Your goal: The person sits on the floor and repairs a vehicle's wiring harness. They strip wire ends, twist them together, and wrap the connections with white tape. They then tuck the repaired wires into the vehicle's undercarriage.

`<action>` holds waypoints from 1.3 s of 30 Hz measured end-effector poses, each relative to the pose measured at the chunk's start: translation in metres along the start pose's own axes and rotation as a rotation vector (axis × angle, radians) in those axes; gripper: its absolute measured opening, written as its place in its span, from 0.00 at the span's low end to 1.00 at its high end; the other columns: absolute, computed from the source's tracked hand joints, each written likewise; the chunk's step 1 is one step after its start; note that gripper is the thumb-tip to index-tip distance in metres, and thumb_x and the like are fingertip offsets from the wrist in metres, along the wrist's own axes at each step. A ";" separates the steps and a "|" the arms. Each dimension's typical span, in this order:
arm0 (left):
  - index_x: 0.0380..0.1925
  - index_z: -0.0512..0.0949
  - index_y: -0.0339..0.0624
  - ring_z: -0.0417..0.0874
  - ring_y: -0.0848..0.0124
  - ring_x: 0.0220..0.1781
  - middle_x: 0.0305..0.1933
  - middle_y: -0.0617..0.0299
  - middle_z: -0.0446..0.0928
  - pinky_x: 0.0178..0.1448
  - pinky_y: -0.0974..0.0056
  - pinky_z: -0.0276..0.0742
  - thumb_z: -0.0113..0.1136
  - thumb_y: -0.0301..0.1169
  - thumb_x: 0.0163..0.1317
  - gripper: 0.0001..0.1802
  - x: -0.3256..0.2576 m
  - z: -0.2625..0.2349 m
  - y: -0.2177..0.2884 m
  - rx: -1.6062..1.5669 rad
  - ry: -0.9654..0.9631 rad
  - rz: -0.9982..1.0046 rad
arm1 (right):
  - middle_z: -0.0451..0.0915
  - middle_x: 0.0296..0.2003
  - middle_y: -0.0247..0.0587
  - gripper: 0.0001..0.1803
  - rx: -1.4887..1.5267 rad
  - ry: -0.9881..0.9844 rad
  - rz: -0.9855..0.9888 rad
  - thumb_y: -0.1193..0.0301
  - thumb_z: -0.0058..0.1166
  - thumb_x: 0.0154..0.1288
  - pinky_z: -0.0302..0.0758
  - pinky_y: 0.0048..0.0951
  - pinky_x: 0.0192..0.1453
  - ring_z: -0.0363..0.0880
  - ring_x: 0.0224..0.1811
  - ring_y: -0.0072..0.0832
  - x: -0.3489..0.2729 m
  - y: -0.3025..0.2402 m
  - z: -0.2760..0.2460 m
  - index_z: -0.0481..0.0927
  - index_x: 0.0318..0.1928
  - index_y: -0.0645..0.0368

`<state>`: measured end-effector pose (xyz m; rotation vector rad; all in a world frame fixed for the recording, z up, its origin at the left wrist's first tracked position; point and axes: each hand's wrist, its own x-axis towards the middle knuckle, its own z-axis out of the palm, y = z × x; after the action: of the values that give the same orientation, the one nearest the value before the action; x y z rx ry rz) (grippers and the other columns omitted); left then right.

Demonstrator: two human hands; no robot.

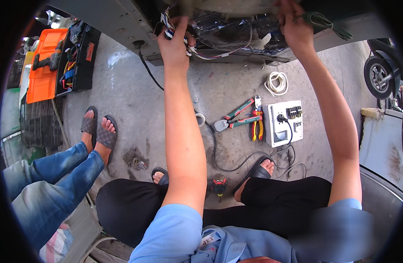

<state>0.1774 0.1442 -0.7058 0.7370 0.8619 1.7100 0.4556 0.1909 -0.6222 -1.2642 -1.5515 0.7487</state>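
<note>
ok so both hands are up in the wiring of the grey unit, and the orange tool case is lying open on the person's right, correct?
Not quite. The head view shows the orange tool case open on the person's left, not the right. The rest holds: left hand and right hand are both up in the wiring of the grey unit.

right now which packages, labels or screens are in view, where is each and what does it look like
Label: small red-orange rectangle on the black toolbox half, upper left.
Printed patch: white strip with dark print on the blue shirt, bottom centre.
Woven sack: pink, white and blue stripes, lower left.
No screens.
</note>
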 end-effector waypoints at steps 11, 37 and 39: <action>0.40 0.78 0.38 0.64 0.75 0.18 0.20 0.68 0.66 0.24 0.66 0.63 0.64 0.33 0.74 0.09 0.000 0.000 0.001 0.048 -0.026 -0.038 | 0.82 0.40 0.32 0.26 -0.189 -0.198 0.239 0.52 0.59 0.76 0.72 0.24 0.39 0.73 0.36 0.17 -0.017 -0.001 0.018 0.76 0.64 0.56; 0.59 0.74 0.41 0.82 0.62 0.46 0.45 0.60 0.79 0.48 0.56 0.80 0.67 0.36 0.63 0.26 0.002 -0.051 -0.009 -0.328 -0.466 -0.055 | 0.84 0.37 0.45 0.10 -0.374 -0.055 -0.557 0.71 0.67 0.64 0.77 0.36 0.44 0.83 0.37 0.39 -0.005 -0.078 0.094 0.86 0.45 0.60; 0.59 0.74 0.40 0.84 0.60 0.49 0.47 0.57 0.82 0.46 0.56 0.83 0.64 0.31 0.64 0.23 -0.004 -0.044 -0.001 -0.357 -0.299 -0.188 | 0.84 0.36 0.43 0.11 -0.491 0.041 -0.654 0.72 0.67 0.66 0.78 0.36 0.42 0.84 0.36 0.37 -0.009 -0.079 0.095 0.84 0.47 0.60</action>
<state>0.1434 0.1320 -0.7315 0.6252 0.3909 1.4845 0.3384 0.1706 -0.5874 -0.9852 -2.0284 -0.0845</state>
